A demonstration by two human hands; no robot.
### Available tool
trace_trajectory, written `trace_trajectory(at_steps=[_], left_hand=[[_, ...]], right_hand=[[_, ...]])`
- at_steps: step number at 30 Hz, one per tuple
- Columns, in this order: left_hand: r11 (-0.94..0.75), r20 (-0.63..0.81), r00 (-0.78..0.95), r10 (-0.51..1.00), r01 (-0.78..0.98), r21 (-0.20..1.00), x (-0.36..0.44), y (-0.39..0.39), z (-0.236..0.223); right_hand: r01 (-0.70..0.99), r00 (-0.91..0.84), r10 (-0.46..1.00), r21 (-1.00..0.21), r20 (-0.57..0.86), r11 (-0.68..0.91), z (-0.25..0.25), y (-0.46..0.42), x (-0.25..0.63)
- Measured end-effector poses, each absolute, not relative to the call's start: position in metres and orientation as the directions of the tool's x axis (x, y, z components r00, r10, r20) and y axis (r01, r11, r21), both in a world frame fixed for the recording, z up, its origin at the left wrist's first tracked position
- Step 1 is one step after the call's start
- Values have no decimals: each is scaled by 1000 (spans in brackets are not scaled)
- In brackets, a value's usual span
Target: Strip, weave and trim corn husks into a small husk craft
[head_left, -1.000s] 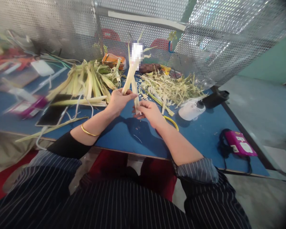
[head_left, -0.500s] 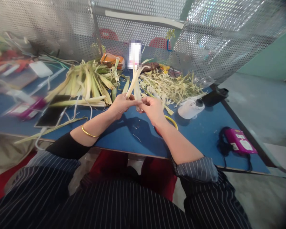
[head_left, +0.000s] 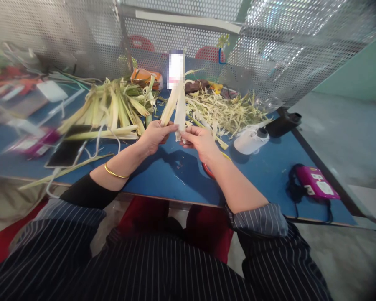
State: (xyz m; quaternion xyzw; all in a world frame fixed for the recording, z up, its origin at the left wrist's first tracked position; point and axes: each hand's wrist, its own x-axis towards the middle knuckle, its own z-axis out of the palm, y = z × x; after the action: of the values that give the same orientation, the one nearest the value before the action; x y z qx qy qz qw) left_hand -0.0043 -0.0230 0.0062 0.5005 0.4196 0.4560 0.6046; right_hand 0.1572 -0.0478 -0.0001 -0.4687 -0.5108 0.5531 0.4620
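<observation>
Pinching pale husk | left fingers: closed | right fingers: closed, lower end

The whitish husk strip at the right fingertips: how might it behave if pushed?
The strip is probably light, since it looks thin. It may be moderately stiff: it rises above the right hand without visible drooping. It may split lengthwise, judging by the narrow shreds nearby.

The premises presented as a craft workshop, as evidenced by a blue-topped workbench, a perforated metal partition along its far side, heaped husk-like leaves at left, shredded plant strips at right, a white spool and a bare grey floor beyond the right edge.
</observation>
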Motion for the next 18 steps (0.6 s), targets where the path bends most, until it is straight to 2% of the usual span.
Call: trace_trajectory(at_steps=[4,9,11,15,18], left_hand=[[39,-20,190,982,-94,995,-3,-24,3],[-17,16,190,982,6,1000,0,-27,0],[-59,55,169,984,19,998,2,-28,-1],[-80,80,148,986,-10,997,5,-31,-1],[-56,62,152,987,-44,997,6,-31,-3]], right_hand=[[42,-94,996,-999,-3,1,-1,-48,154],[118,11,989,-983,145,143,-8,-44,153],[132,17,989,-980,150,146,-9,-43,154],[24,18,997,-997,68,68,-6,-45,152],[-46,30,998,-997,64,65,-6,-47,150]])
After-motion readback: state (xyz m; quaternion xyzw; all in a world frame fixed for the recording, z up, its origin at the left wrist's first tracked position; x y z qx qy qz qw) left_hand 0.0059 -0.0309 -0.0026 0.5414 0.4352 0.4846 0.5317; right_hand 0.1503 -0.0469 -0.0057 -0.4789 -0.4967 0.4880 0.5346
